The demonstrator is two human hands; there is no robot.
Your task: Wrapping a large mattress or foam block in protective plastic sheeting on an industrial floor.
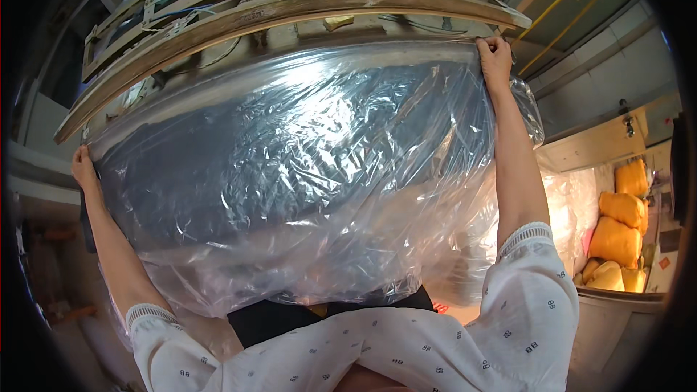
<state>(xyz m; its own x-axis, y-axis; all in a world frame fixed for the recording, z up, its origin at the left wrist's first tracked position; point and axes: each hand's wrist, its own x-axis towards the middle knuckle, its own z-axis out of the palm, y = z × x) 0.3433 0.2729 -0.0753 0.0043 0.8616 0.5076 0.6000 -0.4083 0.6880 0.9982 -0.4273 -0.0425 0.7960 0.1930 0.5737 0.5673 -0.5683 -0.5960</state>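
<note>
A large clear plastic bag [305,167] is stretched wide in front of me over a dark flat object [239,167] inside it. My left hand [83,168] grips the bag's upper left corner. My right hand [495,58] is closed on the bag's upper right corner, arm raised high. Both arms wear white sleeves with small dark prints. The bag's loose lower edge hangs crumpled near my chest.
A curved wooden frame [290,11] with wiring runs above the bag. Yellow cables [559,0] hang at the top right. Several stuffed yellow bags [617,239] sit in a grey bin [617,312] at the right. A dark object [290,319] shows below the bag.
</note>
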